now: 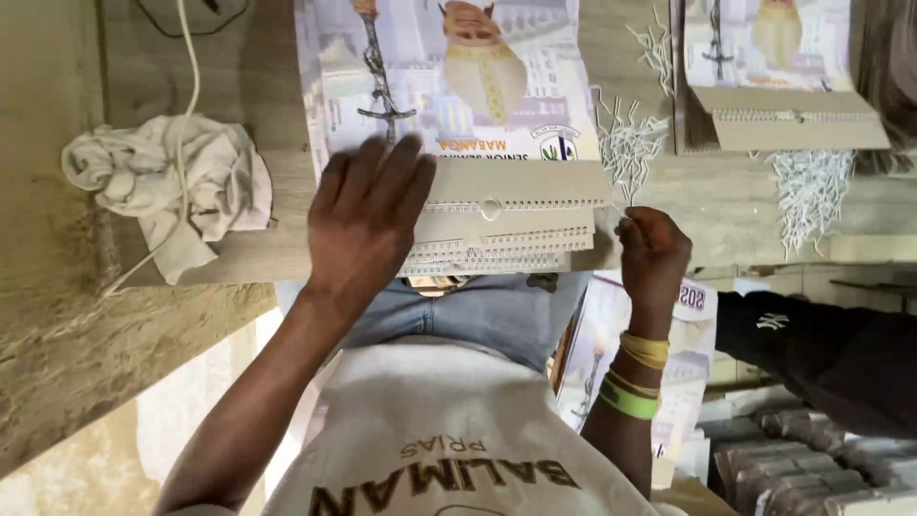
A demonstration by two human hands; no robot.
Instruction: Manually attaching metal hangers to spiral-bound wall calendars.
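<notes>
Head view — calendar stack (516, 225) under left hand (368, 220)

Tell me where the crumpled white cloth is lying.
In the head view the crumpled white cloth lies on the wooden table, at picture left of the left hand, with a white cord running over it.

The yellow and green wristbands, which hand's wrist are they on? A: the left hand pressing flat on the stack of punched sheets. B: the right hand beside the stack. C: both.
B: the wristbands circle the wrist of the right hand, while the left hand on the stack of punched sheets has a bare wrist.
</notes>
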